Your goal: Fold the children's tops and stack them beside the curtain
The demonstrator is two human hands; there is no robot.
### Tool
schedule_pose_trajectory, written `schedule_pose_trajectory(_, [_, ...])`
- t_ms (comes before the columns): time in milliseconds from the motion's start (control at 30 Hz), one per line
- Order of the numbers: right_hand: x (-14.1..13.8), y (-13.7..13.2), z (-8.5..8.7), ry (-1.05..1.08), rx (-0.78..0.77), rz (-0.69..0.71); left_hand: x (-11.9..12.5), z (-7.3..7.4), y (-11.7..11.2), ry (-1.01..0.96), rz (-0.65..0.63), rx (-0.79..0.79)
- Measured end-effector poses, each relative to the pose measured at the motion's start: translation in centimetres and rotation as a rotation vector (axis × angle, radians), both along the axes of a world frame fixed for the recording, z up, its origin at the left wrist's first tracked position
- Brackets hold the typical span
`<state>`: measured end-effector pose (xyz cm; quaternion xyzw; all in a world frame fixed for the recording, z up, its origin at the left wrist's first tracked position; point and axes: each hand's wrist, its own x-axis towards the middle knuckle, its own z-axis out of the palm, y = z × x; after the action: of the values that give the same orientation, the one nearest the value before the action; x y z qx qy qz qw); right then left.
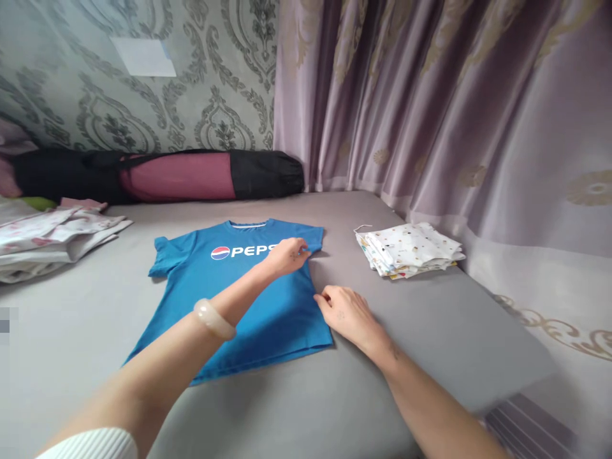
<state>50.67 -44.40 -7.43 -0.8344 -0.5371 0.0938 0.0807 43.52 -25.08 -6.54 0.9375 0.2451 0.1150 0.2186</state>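
Observation:
A blue T-shirt with a round logo and white lettering lies spread on the grey sheet, its collar toward the wall. My left hand reaches across the chest and pinches the shirt near the right-hand sleeve, covering the end of the lettering. Lower down, the curled fingers of my right hand grip the shirt's right side edge; the fingertips are partly hidden. The opposite sleeve is bunched and folded. My left wrist carries a pale bangle.
To the right sits a stack of folded white printed cloth. More folded fabric is piled at the left. A long black and maroon bag lies along the wall. Purple curtains hang beside the bed's right edge.

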Motion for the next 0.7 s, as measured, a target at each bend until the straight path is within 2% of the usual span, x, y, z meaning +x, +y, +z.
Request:
schedule_pose_trajectory(167, [-0.3, -0.2, 0.2, -0.003, 0.034, -0.001, 3.6, -0.3, -0.1, 0.061, 0.056, 0.081])
schedule_pose_trajectory(367, [-0.7, -0.3, 0.8, 0.014, 0.090, 0.019, 5.7, 0.1, -0.8, 0.218, 0.086, 0.203])
schedule_pose_trajectory(533, [-1.1, -0.5, 1.1, 0.026, 0.066, 0.037, 7.3, 0.6, -1.7, 0.373, 0.054, 0.174])
schedule_pose_trajectory(700, [-1.6, -0.9, 1.4, 0.040, 0.041, 0.067, 8.9, 0.3, -2.0, 0.361, 0.120, 0.148])
